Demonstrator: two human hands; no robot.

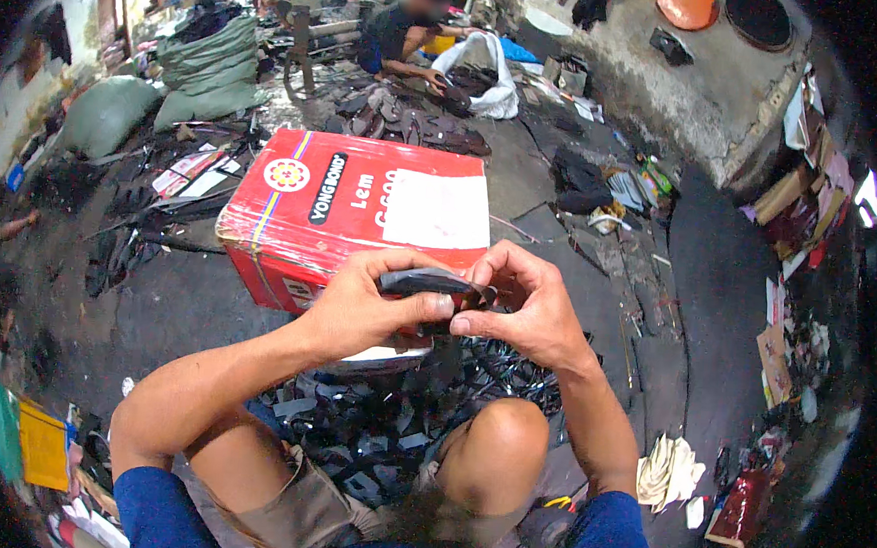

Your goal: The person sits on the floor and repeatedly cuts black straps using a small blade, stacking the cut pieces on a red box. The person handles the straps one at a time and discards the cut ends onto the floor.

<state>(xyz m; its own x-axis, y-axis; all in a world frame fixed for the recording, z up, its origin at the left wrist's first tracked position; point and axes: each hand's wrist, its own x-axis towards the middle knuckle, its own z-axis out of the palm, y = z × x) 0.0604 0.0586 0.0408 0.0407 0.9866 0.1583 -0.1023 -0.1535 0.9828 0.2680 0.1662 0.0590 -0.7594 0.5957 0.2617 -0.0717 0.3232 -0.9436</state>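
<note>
In front of my chest, a dark, curved piece (424,282), perhaps part of a sandal, is held between both hands. My left hand (373,298) grips its left end, the thumb lying along the near side. At the other end, my right hand (528,304) pinches a small dark strap-like bit (479,297) between thumb and fingers. What lies behind the fingers is hidden. Just beyond my hands stands a red carton (307,229) with a white sheet (438,211) on its top.
Black scraps (381,425) litter the floor between my knees. A yellow-handled tool (559,502) and a cream cloth bundle (669,473) lie at right. Beyond the carton are several sandals (407,124); a crouching person (396,39) reaches toward a white sack (498,84). Green sacks (206,68) stand far left.
</note>
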